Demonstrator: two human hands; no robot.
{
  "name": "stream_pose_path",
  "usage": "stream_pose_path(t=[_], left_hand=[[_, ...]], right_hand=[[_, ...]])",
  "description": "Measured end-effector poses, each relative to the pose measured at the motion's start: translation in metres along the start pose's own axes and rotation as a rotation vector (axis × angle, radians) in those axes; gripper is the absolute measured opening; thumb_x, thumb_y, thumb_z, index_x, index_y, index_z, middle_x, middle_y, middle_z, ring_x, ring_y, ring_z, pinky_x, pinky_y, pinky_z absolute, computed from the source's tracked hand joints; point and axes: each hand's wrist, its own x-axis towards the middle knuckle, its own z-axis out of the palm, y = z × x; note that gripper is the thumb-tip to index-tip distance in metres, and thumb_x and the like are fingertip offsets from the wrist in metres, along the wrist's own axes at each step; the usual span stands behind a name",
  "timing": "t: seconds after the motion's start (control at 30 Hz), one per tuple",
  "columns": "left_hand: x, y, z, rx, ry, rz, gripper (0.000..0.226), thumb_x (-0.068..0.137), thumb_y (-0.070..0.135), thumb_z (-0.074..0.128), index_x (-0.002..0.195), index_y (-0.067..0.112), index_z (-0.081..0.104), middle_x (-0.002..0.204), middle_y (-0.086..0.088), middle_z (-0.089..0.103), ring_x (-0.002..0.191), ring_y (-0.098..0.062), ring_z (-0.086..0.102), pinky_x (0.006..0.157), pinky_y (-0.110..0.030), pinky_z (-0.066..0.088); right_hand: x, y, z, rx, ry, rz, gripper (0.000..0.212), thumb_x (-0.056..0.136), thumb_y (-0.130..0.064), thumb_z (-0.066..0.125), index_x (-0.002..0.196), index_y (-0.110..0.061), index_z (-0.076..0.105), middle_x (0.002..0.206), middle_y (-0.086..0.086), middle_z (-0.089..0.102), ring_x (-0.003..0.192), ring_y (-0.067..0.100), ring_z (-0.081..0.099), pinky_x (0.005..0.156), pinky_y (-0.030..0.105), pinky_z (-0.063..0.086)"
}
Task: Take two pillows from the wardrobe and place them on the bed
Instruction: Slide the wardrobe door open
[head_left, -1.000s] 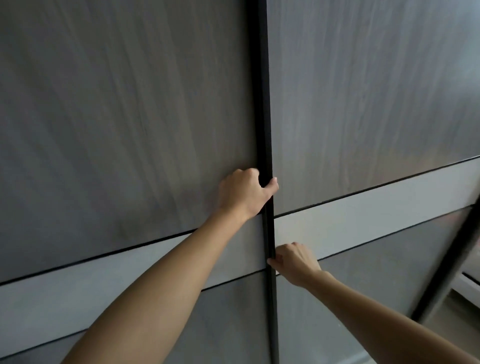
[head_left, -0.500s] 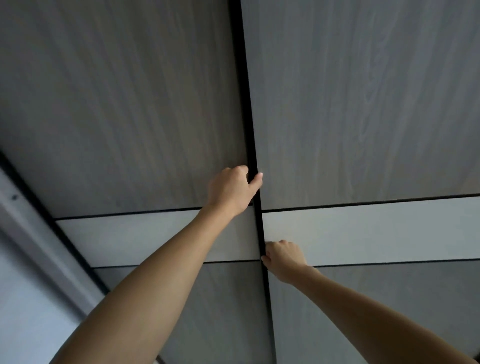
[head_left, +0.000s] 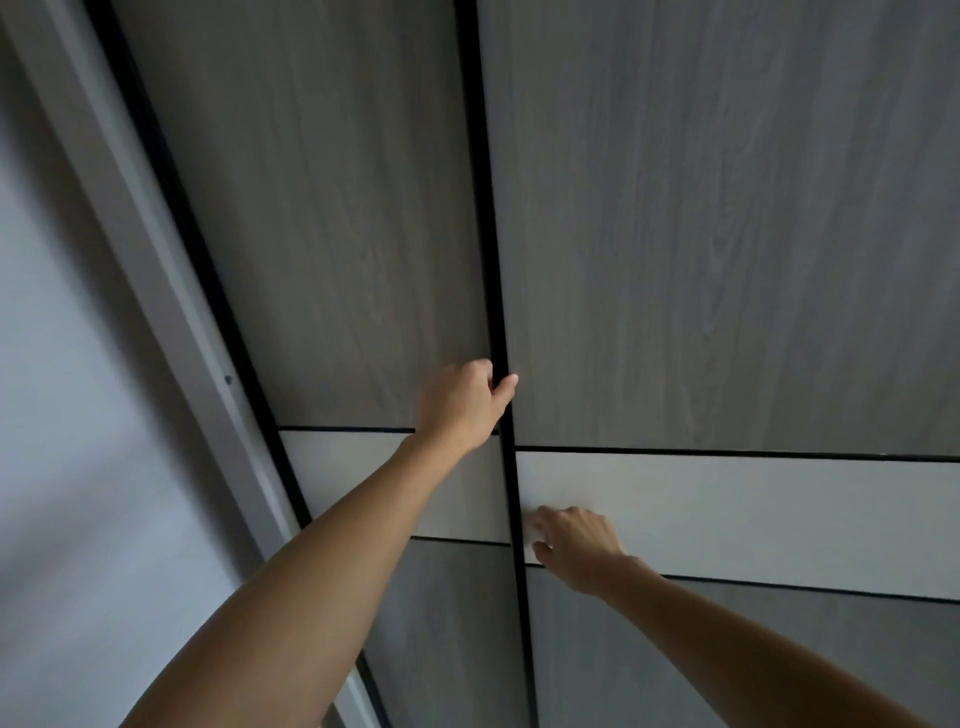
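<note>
The wardrobe fills the view with two grey wood-grain sliding doors, each crossed by a white band. The left door (head_left: 363, 260) and the right door (head_left: 727, 234) meet at a black vertical strip (head_left: 491, 260). My left hand (head_left: 460, 402) is closed around that strip, with the thumb across its right side. Lower down, my right hand (head_left: 576, 543) lies against the right door's white band (head_left: 753, 504); its loosely spread fingertips touch just right of the strip and hold nothing. No gap shows between the doors. No pillows and no bed are in view.
A black and pale grey wardrobe frame (head_left: 171, 291) runs diagonally down the left side. Beyond it is a plain white wall (head_left: 62, 415). Both forearms reach up from the bottom edge of the view.
The view has swung left, bringing the wardrobe frame and the wall into sight. My left hand keeps its grip on the strip. My right hand's fingers have come off the strip onto the white band.
</note>
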Motion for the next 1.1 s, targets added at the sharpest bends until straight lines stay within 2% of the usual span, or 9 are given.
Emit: stream_pose_path(t=[0.2, 0.33, 0.57, 0.67, 0.73, 0.8, 0.9, 1.0, 1.1], left_hand=[[0.009, -0.072, -0.032, 0.025, -0.015, -0.012, 0.043, 0.092, 0.043, 0.05, 0.07, 0.006, 0.052, 0.065, -0.011, 0.064, 0.061, -0.031, 0.057, 0.055, -0.032, 0.04], [0.012, -0.113, -0.055, 0.187, 0.006, 0.002, 0.04, 0.092, 0.042, 0.051, 0.07, 0.009, 0.052, 0.07, -0.008, 0.063, 0.069, -0.033, 0.06, 0.06, -0.033, 0.043], [0.003, -0.156, -0.078, 0.615, 0.128, 0.351, 0.012, 0.085, 0.021, 0.062, 0.08, 0.011, 0.057, 0.084, -0.006, 0.063, 0.084, -0.026, 0.058, 0.058, -0.034, 0.041], [0.002, -0.19, -0.084, 0.765, 0.276, 0.533, 0.012, 0.074, 0.011, 0.07, 0.078, 0.008, 0.06, 0.092, -0.011, 0.062, 0.093, -0.031, 0.058, 0.084, -0.041, 0.052], [0.001, -0.211, -0.083, 0.787, 0.336, 0.57, 0.018, 0.077, 0.01, 0.068, 0.094, 0.005, 0.063, 0.112, -0.019, 0.062, 0.114, -0.037, 0.055, 0.108, -0.049, 0.041], [-0.001, -0.229, -0.08, 0.822, 0.32, 0.55, 0.039, 0.081, 0.015, 0.067, 0.116, 0.002, 0.056, 0.132, -0.024, 0.054, 0.131, -0.039, 0.044, 0.116, -0.051, 0.026], [-0.004, -0.252, -0.081, 0.894, 0.284, 0.476, 0.066, 0.087, 0.024, 0.06, 0.14, -0.004, 0.031, 0.15, -0.026, 0.033, 0.141, -0.038, 0.028, 0.118, -0.053, 0.013], [-0.007, -0.269, -0.085, 0.985, 0.27, 0.419, 0.074, 0.09, 0.027, 0.051, 0.146, -0.005, 0.013, 0.156, -0.025, 0.016, 0.146, -0.037, 0.016, 0.119, -0.053, 0.006], [-0.007, -0.279, -0.087, 1.09, 0.259, 0.412, 0.073, 0.093, 0.029, 0.043, 0.145, -0.009, 0.009, 0.156, -0.028, 0.011, 0.146, -0.039, 0.012, 0.12, -0.051, 0.005]], right_hand=[[0.034, -0.061, 0.022, 0.02, 0.032, -0.022, 0.03, 0.088, -0.034, 0.049, 0.116, -0.025, 0.055, 0.111, 0.005, 0.069, 0.098, 0.031, 0.062, 0.078, 0.035, 0.046], [0.047, -0.088, 0.027, 0.01, 0.113, -0.062, 0.027, 0.087, -0.03, 0.048, 0.112, -0.024, 0.055, 0.105, 0.003, 0.071, 0.092, 0.031, 0.064, 0.073, 0.034, 0.046], [0.063, -0.111, 0.015, -0.057, 0.259, -0.113, 0.019, 0.085, -0.03, 0.047, 0.101, -0.022, 0.055, 0.092, 0.005, 0.073, 0.081, 0.037, 0.065, 0.065, 0.036, 0.047], [0.069, -0.119, 0.013, -0.107, 0.278, -0.146, 0.019, 0.087, -0.03, 0.046, 0.102, -0.022, 0.053, 0.092, 0.005, 0.073, 0.079, 0.037, 0.065, 0.064, 0.035, 0.047], [0.073, -0.127, 0.016, -0.141, 0.278, -0.169, 0.02, 0.087, -0.03, 0.045, 0.104, -0.022, 0.052, 0.094, 0.004, 0.073, 0.079, 0.037, 0.065, 0.064, 0.034, 0.046], [0.079, -0.137, 0.02, -0.157, 0.265, -0.193, 0.023, 0.087, -0.031, 0.045, 0.107, -0.022, 0.05, 0.099, 0.004, 0.073, 0.08, 0.037, 0.065, 0.063, 0.035, 0.044], [0.088, -0.151, 0.025, -0.176, 0.255, -0.222, 0.025, 0.088, -0.031, 0.045, 0.109, -0.021, 0.049, 0.1, 0.005, 0.072, 0.08, 0.039, 0.065, 0.063, 0.035, 0.043], [0.096, -0.163, 0.028, -0.196, 0.256, -0.241, 0.024, 0.088, -0.031, 0.045, 0.108, -0.02, 0.049, 0.096, 0.006, 0.073, 0.078, 0.039, 0.064, 0.061, 0.034, 0.042], [0.101, -0.171, 0.031, -0.198, 0.26, -0.252, 0.023, 0.087, -0.03, 0.047, 0.106, -0.018, 0.051, 0.091, 0.007, 0.073, 0.075, 0.041, 0.064, 0.061, 0.034, 0.042]])
